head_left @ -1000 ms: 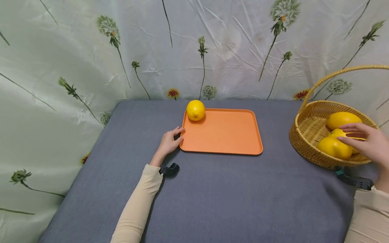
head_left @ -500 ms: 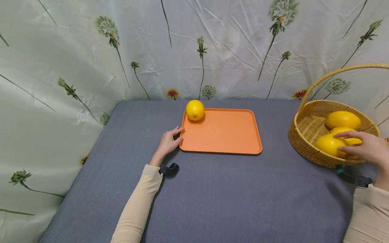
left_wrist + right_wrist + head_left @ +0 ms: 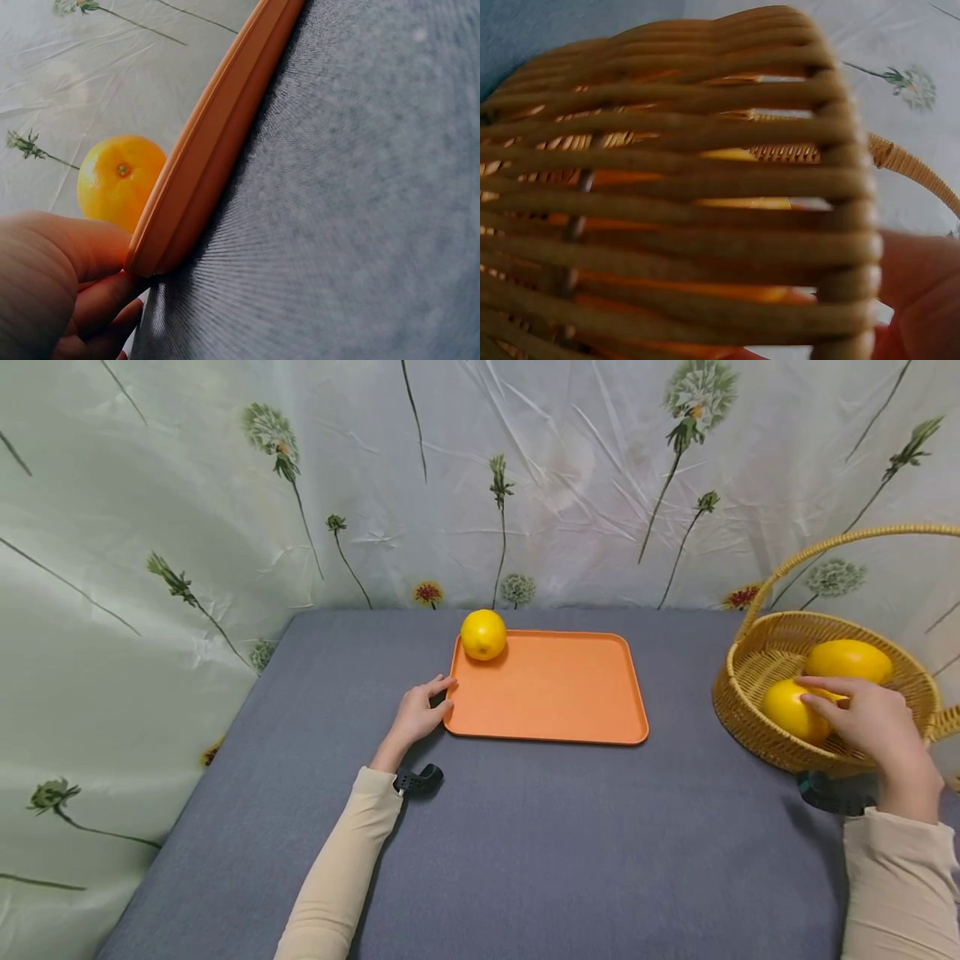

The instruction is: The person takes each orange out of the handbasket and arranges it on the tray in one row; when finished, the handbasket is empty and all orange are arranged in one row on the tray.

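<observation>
My right hand [image 3: 873,714] grips a yellow lemon [image 3: 793,708] inside the wicker basket [image 3: 731,714], fingers on top and thumb on the near side. Another lemon [image 3: 849,660] lies behind it; some yellow shows beneath the fingers. In the right wrist view the basket wall [image 3: 705,247] covers most of the hand, leaving the thumb [image 3: 922,292] at the right. My left hand [image 3: 417,712] rests at the left edge of the orange tray [image 3: 547,689], thumb and fingertips touching its rim. A lemon [image 3: 483,635] sits in the tray's far left corner.
A grey-blue cloth [image 3: 540,835] covers the table. A flower-print curtain [image 3: 585,510] hangs along the back and left. The basket's tall handle [image 3: 847,535] arches above the fruit, and the basket's rim surrounds it.
My right hand has moved left and taken hold of the near lemon, which has shifted slightly left in the basket. The left hand and the tray have stayed in place.
</observation>
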The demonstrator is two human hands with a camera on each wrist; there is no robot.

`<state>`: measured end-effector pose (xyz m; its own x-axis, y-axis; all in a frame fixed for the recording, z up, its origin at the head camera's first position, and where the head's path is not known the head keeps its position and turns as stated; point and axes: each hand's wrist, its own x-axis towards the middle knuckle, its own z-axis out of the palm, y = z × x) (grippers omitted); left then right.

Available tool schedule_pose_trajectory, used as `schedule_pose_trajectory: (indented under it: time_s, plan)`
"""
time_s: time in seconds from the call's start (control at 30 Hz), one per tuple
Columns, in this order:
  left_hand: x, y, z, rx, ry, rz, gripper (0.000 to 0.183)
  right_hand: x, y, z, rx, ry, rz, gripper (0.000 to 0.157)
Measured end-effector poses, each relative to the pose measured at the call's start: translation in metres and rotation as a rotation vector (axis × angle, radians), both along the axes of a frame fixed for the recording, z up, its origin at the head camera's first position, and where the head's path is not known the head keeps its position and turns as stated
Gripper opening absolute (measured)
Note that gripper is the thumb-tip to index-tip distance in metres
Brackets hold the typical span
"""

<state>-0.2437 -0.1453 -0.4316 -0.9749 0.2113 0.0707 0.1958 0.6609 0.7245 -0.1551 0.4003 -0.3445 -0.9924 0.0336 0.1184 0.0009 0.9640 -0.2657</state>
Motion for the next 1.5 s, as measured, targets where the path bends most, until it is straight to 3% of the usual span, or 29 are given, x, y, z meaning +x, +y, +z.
schedule_pose_trajectory:
  time_s: [0.2,0.3,0.4,0.8,1.5]
  plan:
    - [0.005,0.0,-0.005,-0.004,-0.016,-0.011,0.046,0.002,0.0,-0.011,-0.006,-0.047,0.154,0.067]
    - [0.005,0.0,-0.006,0.006,-0.014,-0.003,0.046,-0.001,0.0,-0.02,-0.05,-0.017,0.229,0.079]
    - [0.003,-0.001,-0.005,0.013,-0.003,0.004,0.045,-0.005,0.001,-0.025,-0.064,0.039,0.253,0.084]
    - [0.0,-0.002,-0.001,0.031,-0.003,-0.002,0.045,-0.012,-0.004,-0.023,-0.114,-0.004,0.084,0.081]
    - [0.001,-0.001,-0.002,0.001,0.03,0.003,0.045,-0.011,-0.022,-0.016,-0.315,0.146,-0.092,0.085]
